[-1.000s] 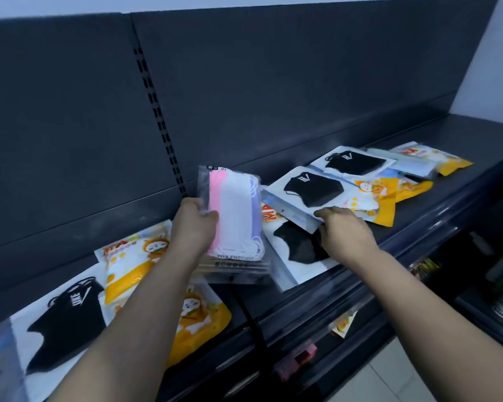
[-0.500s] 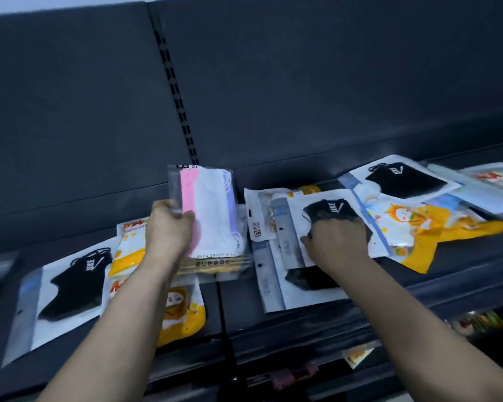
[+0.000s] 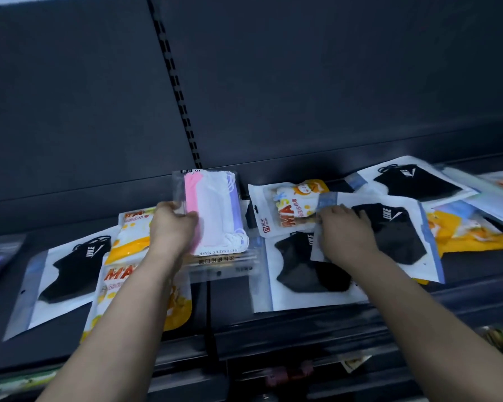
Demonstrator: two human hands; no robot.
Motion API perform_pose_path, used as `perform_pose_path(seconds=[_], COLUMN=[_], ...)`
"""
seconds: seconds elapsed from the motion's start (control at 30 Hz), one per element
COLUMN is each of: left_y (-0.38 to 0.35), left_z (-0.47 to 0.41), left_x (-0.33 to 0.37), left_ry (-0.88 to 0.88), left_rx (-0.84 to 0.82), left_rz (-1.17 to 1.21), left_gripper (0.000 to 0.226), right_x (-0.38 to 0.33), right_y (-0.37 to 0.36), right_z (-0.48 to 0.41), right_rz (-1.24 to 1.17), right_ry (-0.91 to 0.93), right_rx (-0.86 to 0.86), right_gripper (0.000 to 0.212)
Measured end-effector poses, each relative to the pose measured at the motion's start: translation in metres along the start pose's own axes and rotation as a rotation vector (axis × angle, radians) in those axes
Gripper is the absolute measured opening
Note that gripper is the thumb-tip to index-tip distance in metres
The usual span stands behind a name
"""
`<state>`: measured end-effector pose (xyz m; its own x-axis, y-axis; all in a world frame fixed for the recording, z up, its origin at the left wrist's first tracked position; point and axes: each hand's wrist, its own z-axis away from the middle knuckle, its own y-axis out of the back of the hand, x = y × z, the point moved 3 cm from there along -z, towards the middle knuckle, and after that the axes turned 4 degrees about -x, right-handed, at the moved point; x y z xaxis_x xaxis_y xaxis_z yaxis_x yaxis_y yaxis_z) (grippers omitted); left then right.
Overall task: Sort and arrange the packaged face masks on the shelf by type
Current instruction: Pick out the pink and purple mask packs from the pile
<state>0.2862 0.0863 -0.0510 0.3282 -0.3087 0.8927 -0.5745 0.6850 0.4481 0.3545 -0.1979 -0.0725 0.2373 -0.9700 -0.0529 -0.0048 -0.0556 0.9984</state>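
Two bare hands work over a dark shop shelf point(image 3: 230, 300), each with its grip closed on a packet. The right hand point(image 3: 343, 235) has its curled fingers clamped on the left edge of a black mask pack point(image 3: 395, 227), which lies nearly flat with its long axis running left to right. Just below it, toward the person, lies a second black mask pack point(image 3: 299, 268), partly covered by the first. An orange cartoon pack point(image 3: 291, 210) peeks out behind them, partly under the held pack.

The left hand point(image 3: 173, 224) pinches the left edge of a pastel mask pack point(image 3: 215, 210), held upright with its foot on a stack of clear packs point(image 3: 224, 266). Further left, well apart from the right hand, lie orange packs point(image 3: 128, 236) and another black pack point(image 3: 67, 274).

Squaring the held black pack onto the one below looks like the next step, and the right hand is the nearer.
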Motion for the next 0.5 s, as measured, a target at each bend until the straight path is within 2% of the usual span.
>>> perform_pose_path(seconds=[0.1, 0.2, 0.5], left_y=[0.001, 0.02, 0.12], left_z=[-0.001, -0.003, -0.002], left_x=[-0.001, -0.005, -0.061], left_ry=[0.013, 0.024, 0.141], left_rx=[0.029, 0.098, 0.285], left_rz=[0.005, -0.025, -0.069], left_gripper=[0.051, 0.045, 0.034], right_x=[-0.019, -0.051, -0.135], right_y=[-0.001, -0.005, -0.016], right_z=[0.006, 0.011, 0.006], right_rz=[-0.173, -0.328, -0.258], right_ry=[0.202, 0.384, 0.635], right_rx=[0.1, 0.079, -0.115], right_gripper=[0.041, 0.035, 0.042])
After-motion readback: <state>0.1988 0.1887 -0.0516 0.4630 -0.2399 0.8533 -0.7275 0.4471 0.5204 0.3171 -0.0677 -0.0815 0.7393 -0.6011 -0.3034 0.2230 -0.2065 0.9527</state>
